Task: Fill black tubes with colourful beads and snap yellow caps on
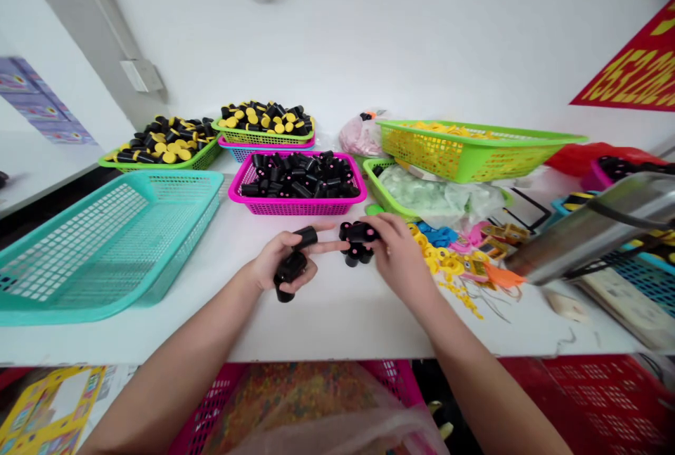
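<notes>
My left hand is closed around a few small black plastic cylinders, one of them pinched at the thumb. Its index finger stretches right toward a small pile of the same black cylinders, some with pink dots on their ends. At that pile's right side, my right hand has its fingers bent onto a black cylinder; whether it grips the piece is hard to make out. Just behind both hands, a magenta basket is full of similar black cylinders.
A turquoise basket stands at left. Behind are green baskets of black-and-yellow pieces. To the right are a green basket of yellow parts, loose colourful trinkets and a slanted metal cylinder. The table's front edge runs below my hands.
</notes>
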### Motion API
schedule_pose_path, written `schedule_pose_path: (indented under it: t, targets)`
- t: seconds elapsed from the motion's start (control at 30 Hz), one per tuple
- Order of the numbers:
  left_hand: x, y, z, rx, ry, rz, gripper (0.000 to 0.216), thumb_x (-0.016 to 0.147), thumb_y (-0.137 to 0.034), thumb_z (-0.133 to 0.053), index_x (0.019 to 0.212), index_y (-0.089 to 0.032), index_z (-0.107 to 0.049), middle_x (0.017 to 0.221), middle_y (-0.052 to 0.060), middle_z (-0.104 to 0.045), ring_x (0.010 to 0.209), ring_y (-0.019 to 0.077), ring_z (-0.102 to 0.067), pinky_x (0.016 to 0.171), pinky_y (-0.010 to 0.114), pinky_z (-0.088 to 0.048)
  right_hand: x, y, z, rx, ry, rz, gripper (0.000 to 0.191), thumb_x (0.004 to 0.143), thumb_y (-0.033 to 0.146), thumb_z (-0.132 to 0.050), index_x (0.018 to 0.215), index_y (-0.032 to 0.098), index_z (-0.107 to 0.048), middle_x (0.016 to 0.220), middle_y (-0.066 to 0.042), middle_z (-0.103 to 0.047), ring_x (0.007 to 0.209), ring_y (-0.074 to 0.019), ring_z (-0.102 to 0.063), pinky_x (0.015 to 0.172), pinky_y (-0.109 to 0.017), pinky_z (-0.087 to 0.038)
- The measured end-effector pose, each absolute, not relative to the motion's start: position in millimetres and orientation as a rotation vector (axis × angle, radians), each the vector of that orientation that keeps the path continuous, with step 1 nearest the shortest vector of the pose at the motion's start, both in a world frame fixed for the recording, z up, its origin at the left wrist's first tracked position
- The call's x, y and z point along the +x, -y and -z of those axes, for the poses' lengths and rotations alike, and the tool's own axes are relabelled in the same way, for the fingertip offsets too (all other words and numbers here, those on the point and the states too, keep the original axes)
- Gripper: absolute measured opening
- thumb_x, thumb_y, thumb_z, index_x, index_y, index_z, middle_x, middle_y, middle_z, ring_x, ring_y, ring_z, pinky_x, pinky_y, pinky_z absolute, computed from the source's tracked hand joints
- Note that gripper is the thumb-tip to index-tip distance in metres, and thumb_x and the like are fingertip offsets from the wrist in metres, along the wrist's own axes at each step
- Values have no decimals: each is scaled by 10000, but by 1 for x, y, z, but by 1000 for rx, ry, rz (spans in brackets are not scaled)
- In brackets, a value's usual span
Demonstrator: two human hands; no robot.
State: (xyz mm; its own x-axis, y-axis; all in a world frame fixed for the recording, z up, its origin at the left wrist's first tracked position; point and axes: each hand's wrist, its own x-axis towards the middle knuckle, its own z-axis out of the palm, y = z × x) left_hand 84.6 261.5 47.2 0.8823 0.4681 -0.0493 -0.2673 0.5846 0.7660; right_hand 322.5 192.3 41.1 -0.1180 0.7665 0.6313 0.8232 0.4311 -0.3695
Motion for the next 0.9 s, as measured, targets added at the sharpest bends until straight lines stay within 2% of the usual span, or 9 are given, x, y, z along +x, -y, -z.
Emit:
schedule_pose_path:
  t: [0.13,0.23,0.37,0.47,0.57,0.67,0.73,0.8,0.9]
  targets:
    - [90,-269,-46,814,-361,-671,277,734,-340,-578,984,-246,-503,777,24,-654,407,127,-510,254,153,-285,342,-163,-28,-1584,1964,-111,396,843,75,-479,1175,235,-626,1046,-94,-605,934,-245,-627,840,-408,-542]
    - [100,-266,-42,775,-447,-793,238,723,-321,-590,911,-237,-471,654,-24,-561,411,118,-489,269,150,-300,336,-153,-5,-1746,1997,-185,406,853,64,-463,1182,229,-634,1066,-109,-590,914,-250,-635,831,-415,-543]
    - [109,-261,-35,745,-544,-870,236,716,-305,-599,868,-240,-430,624,-49,-500,420,113,-476,281,150,-298,323,-155,11,-1823,1881,-211,487,874,149,-515,1350,248,-496,1287,-164,-484,1008,-289,-628,850,-480,-537]
    - [111,-261,-30,742,-573,-881,250,709,-296,-608,855,-240,-413,625,-57,-481,416,116,-484,285,162,-305,326,-159,17,-1709,1695,-302,532,864,230,-568,1366,218,-393,1271,-165,-487,956,-249,-640,824,-452,-552]
    - [113,-260,-31,742,-563,-882,264,699,-291,-620,855,-240,-412,637,-58,-483,412,115,-488,285,164,-301,331,-159,21,-1630,1590,-371,495,871,306,-569,1308,180,-373,1172,-155,-519,841,-213,-634,735,-420,-567]
    - [117,-254,-34,721,-544,-910,275,692,-310,-625,852,-240,-412,625,-61,-474,418,102,-471,292,148,-288,323,-152,15,-1562,1556,-205,527,855,353,-611,1299,195,-377,1258,-179,-455,910,-234,-596,693,-405,-561]
    - [121,-249,-36,646,-533,-936,266,694,-322,-627,822,-227,-413,611,-60,-465,427,84,-452,302,131,-275,303,-143,5,-1508,1554,-156,486,862,358,-622,1277,222,-409,1253,-164,-462,912,-227,-580,683,-383,-558]
    - [126,-241,-35,548,-555,-931,254,715,-334,-622,766,-206,-408,604,-53,-461,430,63,-432,318,127,-281,277,-137,-4,-1420,1620,-300,439,866,346,-630,1249,251,-436,1206,-135,-500,900,-210,-585,688,-356,-567]
    - [134,-231,-33,516,-641,-906,286,759,-378,-617,740,-203,-393,614,-48,-467,437,66,-441,366,165,-356,243,-134,-8,-1303,1673,-495,392,865,308,-632,1215,257,-464,1221,-128,-506,1033,-232,-582,813,-382,-578]
